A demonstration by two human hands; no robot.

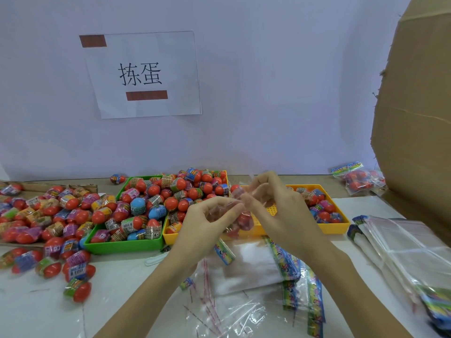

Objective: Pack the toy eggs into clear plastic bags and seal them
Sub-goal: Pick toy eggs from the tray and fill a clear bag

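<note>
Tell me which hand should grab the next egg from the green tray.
Probably the left hand. It is nearer the green tray, which sits on that side, while the right hand hovers over the yellow tray. Both hands pinch the clear bag, so the right would have to hold it alone.

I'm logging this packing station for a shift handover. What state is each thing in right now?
left hand: pinches the clear bag
right hand: pinches the clear bag
clear bag: held up, eggs inside
green tray: full of eggs
yellow tray: partly filled
finished bag: lies by the cardboard
</note>
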